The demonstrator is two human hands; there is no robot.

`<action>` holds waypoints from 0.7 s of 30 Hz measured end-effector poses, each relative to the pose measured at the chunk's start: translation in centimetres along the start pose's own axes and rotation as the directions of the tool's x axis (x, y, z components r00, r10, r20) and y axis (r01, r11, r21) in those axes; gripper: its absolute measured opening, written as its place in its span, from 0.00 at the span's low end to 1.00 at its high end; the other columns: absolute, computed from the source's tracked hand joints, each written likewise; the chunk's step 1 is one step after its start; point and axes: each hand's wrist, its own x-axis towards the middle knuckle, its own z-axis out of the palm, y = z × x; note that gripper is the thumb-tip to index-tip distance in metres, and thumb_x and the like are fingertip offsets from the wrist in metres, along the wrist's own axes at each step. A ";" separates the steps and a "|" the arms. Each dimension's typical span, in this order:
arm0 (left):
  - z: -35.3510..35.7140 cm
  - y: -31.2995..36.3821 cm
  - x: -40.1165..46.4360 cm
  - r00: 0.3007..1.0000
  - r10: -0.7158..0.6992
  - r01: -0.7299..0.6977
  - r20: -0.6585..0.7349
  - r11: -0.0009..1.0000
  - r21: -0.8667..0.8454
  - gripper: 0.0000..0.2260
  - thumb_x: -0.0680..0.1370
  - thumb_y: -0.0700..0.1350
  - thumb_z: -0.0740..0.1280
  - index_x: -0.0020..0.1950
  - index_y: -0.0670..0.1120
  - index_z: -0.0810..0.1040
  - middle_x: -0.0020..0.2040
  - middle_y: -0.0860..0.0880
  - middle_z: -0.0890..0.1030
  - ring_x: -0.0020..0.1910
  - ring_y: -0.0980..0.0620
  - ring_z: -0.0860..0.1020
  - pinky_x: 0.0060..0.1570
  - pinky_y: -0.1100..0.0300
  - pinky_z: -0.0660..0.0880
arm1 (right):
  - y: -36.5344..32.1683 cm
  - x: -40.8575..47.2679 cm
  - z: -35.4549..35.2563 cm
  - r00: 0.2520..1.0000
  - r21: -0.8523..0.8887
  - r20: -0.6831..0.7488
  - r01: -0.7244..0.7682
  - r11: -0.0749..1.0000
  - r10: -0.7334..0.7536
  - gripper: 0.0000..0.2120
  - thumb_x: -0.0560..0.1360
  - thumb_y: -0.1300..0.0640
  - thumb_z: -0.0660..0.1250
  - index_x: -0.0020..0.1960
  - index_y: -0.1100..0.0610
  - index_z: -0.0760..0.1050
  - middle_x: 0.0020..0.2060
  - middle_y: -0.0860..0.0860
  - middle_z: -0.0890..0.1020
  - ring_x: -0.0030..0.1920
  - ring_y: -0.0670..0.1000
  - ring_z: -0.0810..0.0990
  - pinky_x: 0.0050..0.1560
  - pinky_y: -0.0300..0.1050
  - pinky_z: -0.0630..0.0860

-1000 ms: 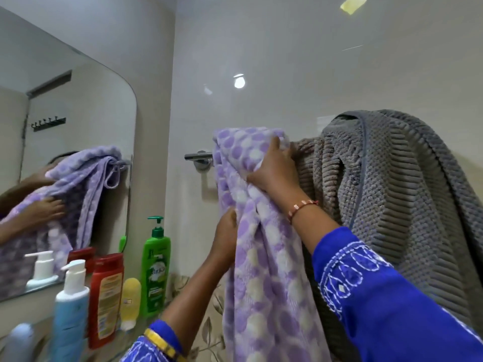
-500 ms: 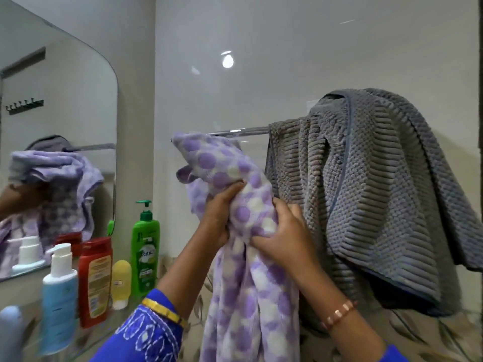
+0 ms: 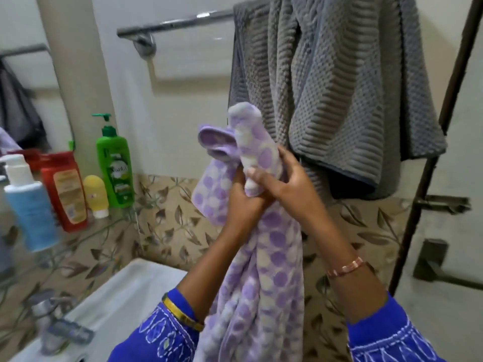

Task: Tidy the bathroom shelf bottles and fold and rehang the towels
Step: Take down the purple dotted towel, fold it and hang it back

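Note:
A purple dotted towel hangs bunched from both my hands, well below the chrome towel rail. My left hand grips its bunched upper part from the left, and my right hand grips the same bunch from the right. A grey ribbed towel hangs crumpled over the right part of the rail. On the glass shelf at the left stand a green pump bottle, a small yellow bottle, a red bottle and a blue pump bottle.
A white sink with a chrome tap lies below the shelf. The mirror covers the left wall. A dark metal door frame with a latch runs down the right side.
The purple towel has come off the rail and been lowered in both hands. My view has dropped, bringing the sink into sight.

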 end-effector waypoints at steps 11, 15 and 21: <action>4.5 -3.9 -8.5 0.971 -0.040 0.013 0.234 0.993 0.114 0.27 0.64 0.41 0.70 0.62 0.50 0.66 0.54 0.62 0.72 0.53 0.72 0.73 0.50 0.79 0.69 | 6.0 -6.8 -5.1 0.955 0.126 -0.243 -0.146 0.981 0.173 0.07 0.71 0.53 0.70 0.49 0.49 0.78 0.42 0.43 0.82 0.43 0.37 0.81 0.43 0.31 0.75; 5.8 -4.3 -10.2 0.971 -0.101 0.084 0.216 0.993 0.088 0.28 0.67 0.39 0.72 0.61 0.56 0.64 0.56 0.62 0.71 0.50 0.79 0.70 0.51 0.80 0.68 | 7.2 -8.2 -7.3 0.948 0.150 -0.243 -0.174 0.973 0.207 0.05 0.73 0.56 0.68 0.41 0.47 0.79 0.33 0.39 0.83 0.36 0.33 0.79 0.35 0.24 0.72; 7.3 -4.4 -12.2 0.964 -0.208 0.222 0.167 0.973 -0.065 0.15 0.76 0.42 0.64 0.61 0.52 0.69 0.59 0.55 0.76 0.59 0.61 0.75 0.59 0.67 0.72 | 9.5 -10.1 -9.7 0.921 0.252 -0.262 -0.223 0.942 0.288 0.04 0.74 0.52 0.66 0.44 0.44 0.78 0.39 0.38 0.81 0.37 0.31 0.79 0.36 0.24 0.73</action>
